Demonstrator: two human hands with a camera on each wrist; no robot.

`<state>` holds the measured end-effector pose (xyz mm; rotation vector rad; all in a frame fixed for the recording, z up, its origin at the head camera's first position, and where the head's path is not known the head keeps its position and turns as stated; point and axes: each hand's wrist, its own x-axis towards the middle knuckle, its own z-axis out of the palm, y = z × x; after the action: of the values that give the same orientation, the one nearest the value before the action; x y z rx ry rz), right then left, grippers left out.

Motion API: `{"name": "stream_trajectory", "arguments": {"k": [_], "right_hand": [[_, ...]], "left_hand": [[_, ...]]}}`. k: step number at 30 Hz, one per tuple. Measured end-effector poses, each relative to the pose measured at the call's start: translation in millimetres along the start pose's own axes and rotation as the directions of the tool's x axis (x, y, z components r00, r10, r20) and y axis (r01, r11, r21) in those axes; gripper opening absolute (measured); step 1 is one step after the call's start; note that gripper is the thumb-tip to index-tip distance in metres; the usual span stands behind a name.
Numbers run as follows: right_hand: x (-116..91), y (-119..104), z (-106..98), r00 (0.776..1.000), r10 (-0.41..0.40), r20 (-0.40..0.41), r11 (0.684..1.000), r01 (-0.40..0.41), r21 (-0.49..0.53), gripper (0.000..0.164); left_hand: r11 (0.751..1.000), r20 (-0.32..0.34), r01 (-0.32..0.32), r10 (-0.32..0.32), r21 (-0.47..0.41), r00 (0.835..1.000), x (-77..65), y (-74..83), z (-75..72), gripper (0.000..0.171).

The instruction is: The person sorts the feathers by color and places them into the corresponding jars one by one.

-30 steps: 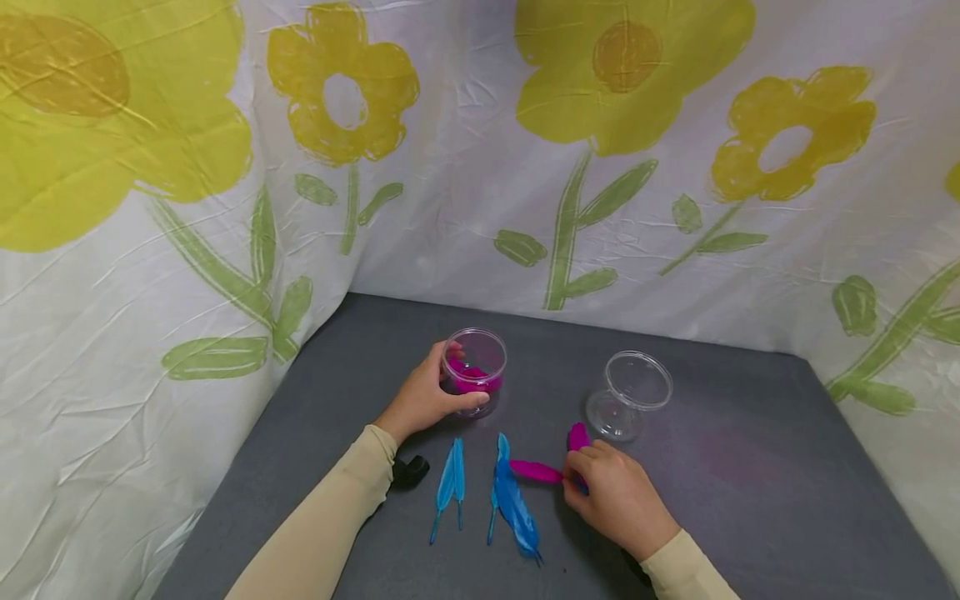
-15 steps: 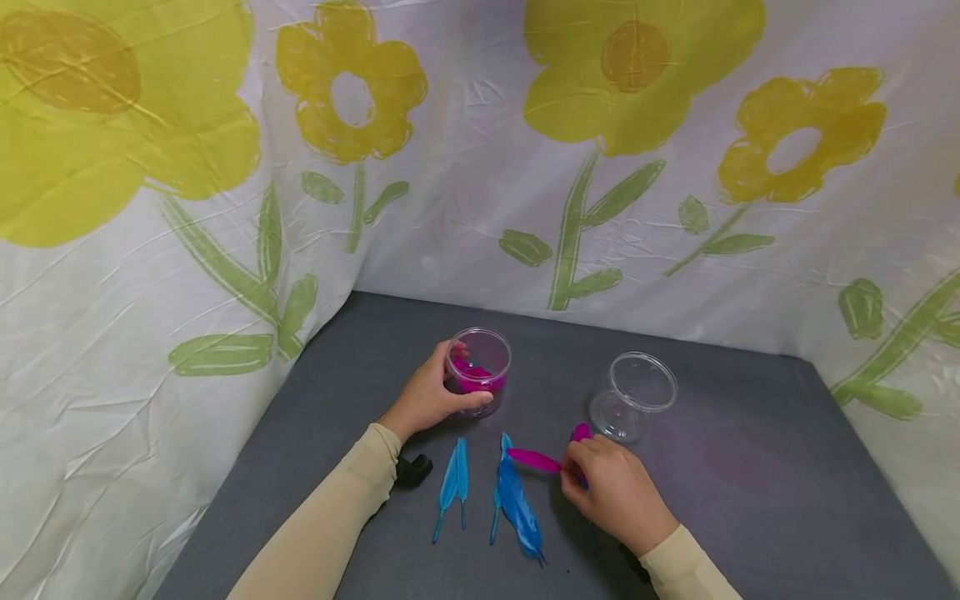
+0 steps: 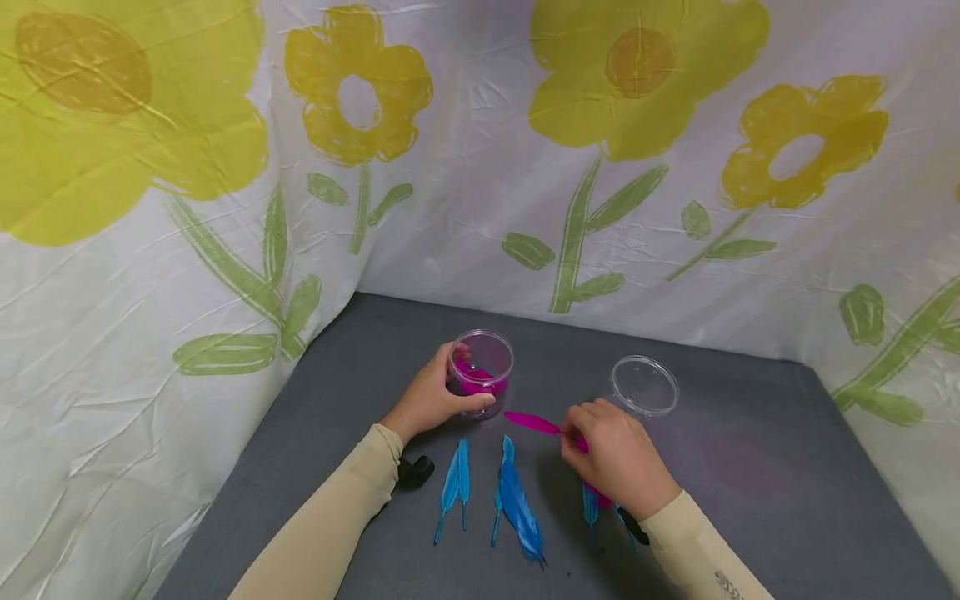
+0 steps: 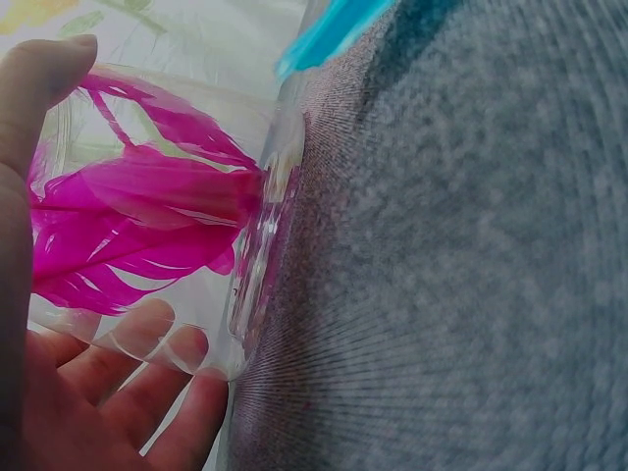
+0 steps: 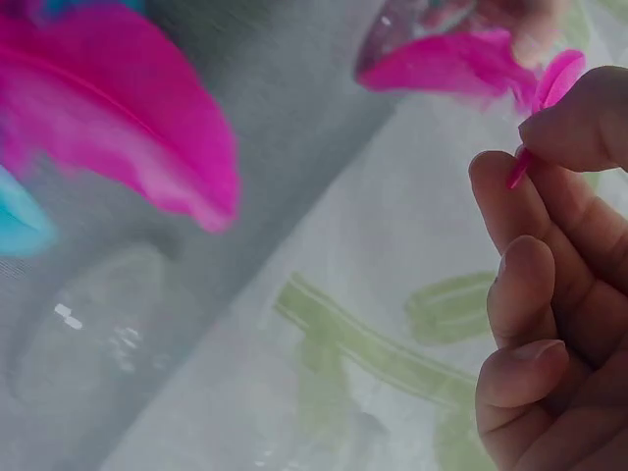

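My left hand [image 3: 435,390] grips a clear plastic cup [image 3: 482,354], thumb in front and fingers round the far side. Inside the cup lie several magenta feathers [image 4: 147,216], plain to see through its wall in the left wrist view. A single magenta feather [image 3: 531,422] is pinched by its quill between the thumb and index finger of my right hand [image 3: 618,457]. Its tip points left, just short of the cup's lower right side in the head view. Below the right hand, more magenta feathers [image 5: 128,108] and blue feathers [image 3: 591,504] lie on the table, partly covered.
A second clear cup [image 3: 647,385] stands behind the right hand, its lower part hidden. Light blue feathers [image 3: 454,483] and a darker blue feather [image 3: 521,512] lie on the grey tabletop [image 3: 787,483]. A flower-printed white cloth [image 3: 465,192] hangs at the back and sides.
My right hand has lifted the magenta feather off the blue feathers and moved it up toward the left cup. Feathers under that hand have come into view. The left hand keeps its grip.
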<state>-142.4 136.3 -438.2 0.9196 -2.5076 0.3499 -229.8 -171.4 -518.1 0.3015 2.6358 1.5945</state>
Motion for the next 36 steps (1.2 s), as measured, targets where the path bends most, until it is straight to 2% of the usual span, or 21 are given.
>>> {"name": "stream_trajectory", "arguments": {"k": [6,12,18,27,36], "right_hand": [[25.1,3.0,-12.6,0.999,-0.032,-0.024,0.999,0.032,0.000,0.022],[52.7,3.9,-18.2,0.999,-0.040,-0.013,0.999,0.040,-0.005,0.019],[73.0,2.2,-14.9,0.999,-0.034,0.014,0.999,0.034,0.004,0.016],[89.4,-1.5,-5.2,0.999,-0.014,0.050,1.000,0.013,0.014,0.014],[110.0,-6.9,4.0,0.996,-0.027,0.088,1.000,0.026,0.010,0.013]], "left_hand": [[1.000,-0.004,-0.016,0.016,-0.004,1.000,2.1,-2.7,0.7,0.103],[1.000,-0.010,-0.014,0.014,-0.016,1.000,2.3,-3.2,0.0,0.101],[0.999,-0.012,-0.012,0.012,-0.031,1.000,2.4,-2.8,0.4,0.102],[0.999,-0.009,-0.003,0.003,-0.042,1.000,1.3,-0.4,2.6,0.101],[0.999,-0.005,0.010,-0.010,-0.046,1.000,0.5,2.1,1.1,0.104]]}}
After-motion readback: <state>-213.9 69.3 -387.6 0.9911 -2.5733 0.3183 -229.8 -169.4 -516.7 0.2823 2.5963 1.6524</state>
